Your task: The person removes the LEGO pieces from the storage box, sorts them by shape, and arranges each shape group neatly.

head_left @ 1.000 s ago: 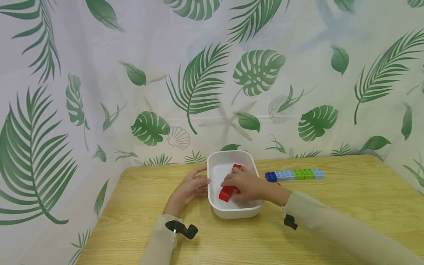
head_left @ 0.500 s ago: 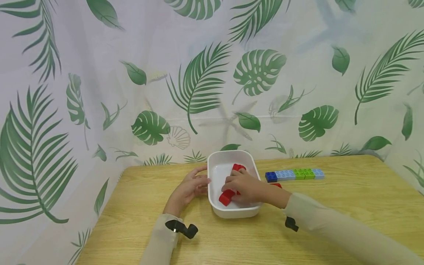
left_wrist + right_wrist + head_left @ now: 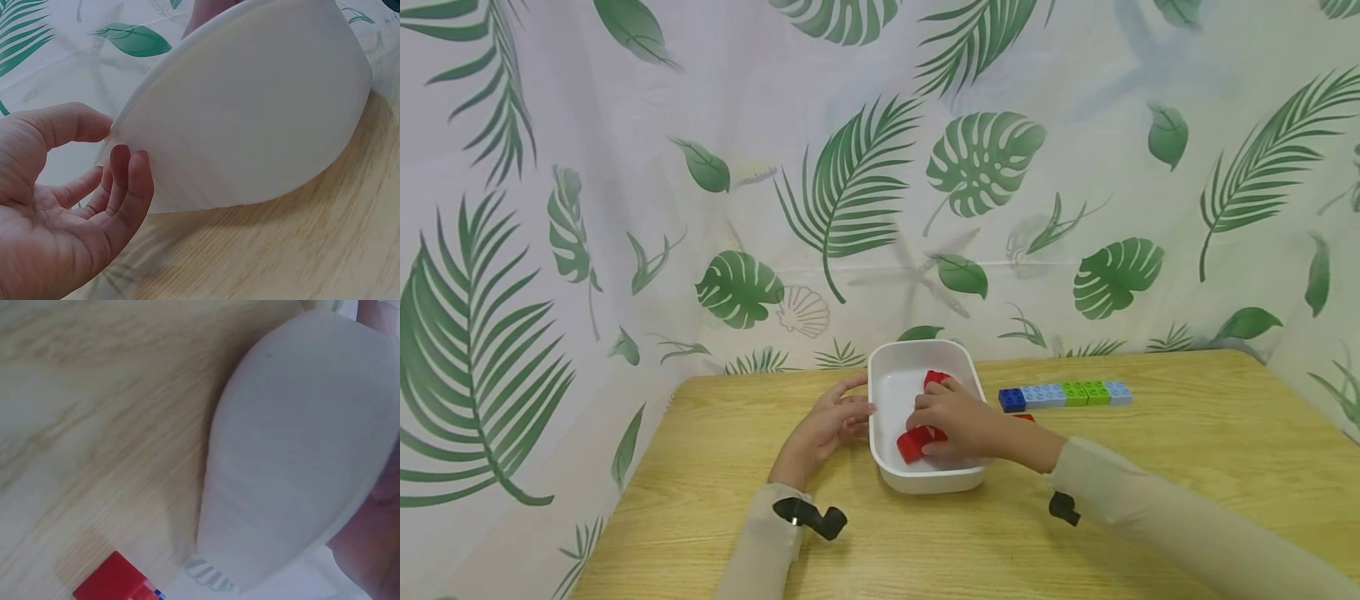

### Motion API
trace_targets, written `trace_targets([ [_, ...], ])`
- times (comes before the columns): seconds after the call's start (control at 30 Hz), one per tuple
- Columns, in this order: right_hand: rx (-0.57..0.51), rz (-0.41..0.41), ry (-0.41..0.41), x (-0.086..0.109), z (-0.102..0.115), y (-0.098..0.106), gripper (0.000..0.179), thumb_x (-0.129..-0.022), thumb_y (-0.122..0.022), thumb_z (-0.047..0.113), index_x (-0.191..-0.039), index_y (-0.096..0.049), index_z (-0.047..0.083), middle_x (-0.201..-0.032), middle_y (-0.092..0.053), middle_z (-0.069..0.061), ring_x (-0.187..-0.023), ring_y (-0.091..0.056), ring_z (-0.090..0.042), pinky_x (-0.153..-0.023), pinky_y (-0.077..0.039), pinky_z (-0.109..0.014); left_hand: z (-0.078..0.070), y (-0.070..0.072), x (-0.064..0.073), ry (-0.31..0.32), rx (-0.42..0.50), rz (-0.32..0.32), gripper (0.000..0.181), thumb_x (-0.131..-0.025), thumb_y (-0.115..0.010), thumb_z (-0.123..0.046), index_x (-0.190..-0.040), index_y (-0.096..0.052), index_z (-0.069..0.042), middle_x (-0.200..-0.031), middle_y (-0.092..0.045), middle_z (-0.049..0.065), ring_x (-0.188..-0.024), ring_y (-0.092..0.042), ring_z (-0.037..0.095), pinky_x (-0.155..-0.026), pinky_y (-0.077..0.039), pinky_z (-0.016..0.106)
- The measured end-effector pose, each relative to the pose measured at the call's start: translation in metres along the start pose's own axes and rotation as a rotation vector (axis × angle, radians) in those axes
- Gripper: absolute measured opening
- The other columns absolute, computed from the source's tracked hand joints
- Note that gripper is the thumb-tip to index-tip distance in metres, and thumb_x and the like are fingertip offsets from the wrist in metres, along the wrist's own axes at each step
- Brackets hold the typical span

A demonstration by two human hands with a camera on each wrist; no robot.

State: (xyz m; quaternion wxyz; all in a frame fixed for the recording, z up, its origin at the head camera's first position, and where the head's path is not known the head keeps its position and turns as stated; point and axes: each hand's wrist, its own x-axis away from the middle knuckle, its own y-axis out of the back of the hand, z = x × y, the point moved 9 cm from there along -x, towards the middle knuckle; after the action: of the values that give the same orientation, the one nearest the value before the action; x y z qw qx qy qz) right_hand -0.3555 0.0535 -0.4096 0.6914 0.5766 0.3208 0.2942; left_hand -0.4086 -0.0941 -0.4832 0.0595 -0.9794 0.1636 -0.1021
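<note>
Red, smooth and probably hard plastic: red block (image 3: 912,447), low inside the white bin (image 3: 932,482), towards its near end. Clamped on it, with fingers and thumb curled in from the bin's right: right hand (image 3: 958,421). Cannot tell the exact contact points. Beyond the knuckles, nearer the bin's far end, another red piece (image 3: 936,377); cannot tell if joined.

Just outside the bin's left wall, left hand (image 3: 835,421): fingers apart and loosely bent, thumb touching the rim, perhaps to steady it.

Should handle as light, stiff and hardly fragile, if a little slick at the rounded end. Best pinched across flat opposite sides near the middle, not by that curved tip, and clear of the bin's wall. Expect lightness from the bin too, and some sliding on the tabletop (image 3: 737,442) under a sideways push; best steadied at the rim.

To the bin's right, a row of joined blocks (image 3: 1065,395) in blues and green, with an outer red block (image 3: 1025,417) nearer, only partly visible.
</note>
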Motion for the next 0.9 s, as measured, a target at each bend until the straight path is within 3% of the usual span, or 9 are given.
trace_targets([
  [0.3, -0.011, -0.095, -0.009, 0.012, -0.006, 0.027, 0.030, -0.083, -0.083, 0.026, -0.111, -0.075, 0.017, -0.109, -0.073, 0.000, -0.109, -0.058, -0.022, -0.100, -0.044, -0.053, -0.002, -0.002, -0.001, -0.014, 0.017, 0.002, 0.065, -0.094, -0.063, -0.003, -0.153, -0.039, -0.009, -0.121, -0.065, 0.015, -0.092, -0.068, 0.015, -0.080, -0.059, 0.032],
  [0.43, -0.010, -0.159, -0.032, 0.023, -0.017, 0.039, 0.034, -0.080, -0.086, 0.024, -0.111, -0.074, 0.016, -0.111, -0.071, -0.003, -0.110, -0.058, -0.023, -0.098, -0.045, -0.052, -0.002, -0.002, -0.002, -0.022, 0.021, 0.001, 0.064, -0.094, -0.063, -0.002, -0.153, -0.040, -0.009, -0.122, -0.065, 0.017, -0.091, -0.068, 0.016, -0.079, -0.059, 0.032],
  [0.67, 0.045, -0.279, -0.053, 0.045, -0.037, 0.059, 0.034, -0.076, -0.089, 0.024, -0.106, -0.075, 0.015, -0.098, -0.070, 0.000, -0.098, -0.057, -0.019, -0.094, -0.044, -0.048, 0.000, -0.001, -0.002, -0.025, 0.010, 0.011, 0.064, -0.095, -0.062, -0.003, -0.154, -0.038, -0.008, -0.129, -0.062, 0.023, -0.093, -0.068, 0.017, -0.080, -0.059, 0.032],
  [0.9, 0.083, -0.322, -0.143, 0.070, -0.059, 0.075, 0.032, -0.077, -0.088, 0.024, -0.105, -0.075, 0.015, -0.098, -0.071, 0.002, -0.102, -0.060, -0.022, -0.095, -0.043, -0.051, 0.000, -0.001, 0.000, -0.017, 0.008, 0.002, 0.065, -0.095, -0.062, -0.004, -0.155, -0.037, -0.009, -0.135, -0.059, 0.027, -0.096, -0.068, 0.017, -0.081, -0.058, 0.032],
])
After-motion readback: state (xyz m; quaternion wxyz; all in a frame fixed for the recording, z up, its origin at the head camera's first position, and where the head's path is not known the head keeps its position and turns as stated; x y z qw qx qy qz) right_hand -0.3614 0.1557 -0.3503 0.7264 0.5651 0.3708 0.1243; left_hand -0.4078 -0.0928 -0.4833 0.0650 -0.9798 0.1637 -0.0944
